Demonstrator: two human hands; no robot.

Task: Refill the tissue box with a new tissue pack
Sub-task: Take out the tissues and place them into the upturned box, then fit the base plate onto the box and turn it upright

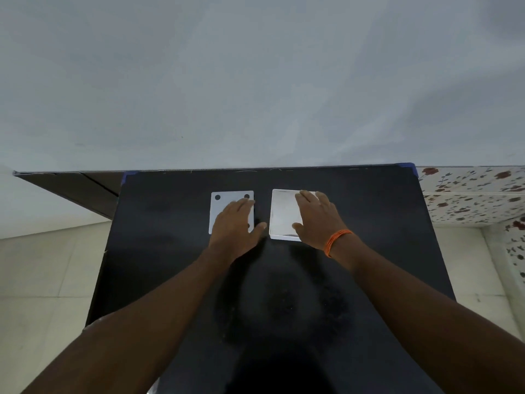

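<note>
A flat white lid (220,211) with black round dots at its corners lies on the black table (369,223), left of centre. My left hand (235,226) rests flat on the lid, fingers spread. To its right stands the open white tissue box (281,217), seen from above. My right hand (318,220), with an orange thread band on the wrist, lies over the box's right side, fingers across its rim. Whether it grips the box is unclear. No tissue pack is in sight.
The table backs onto a pale grey wall (255,81). A brown shelf edge (71,189) lies left of the table, and a floral-patterned surface (477,194) lies to the right. Light floor tiles (42,280) flank the table.
</note>
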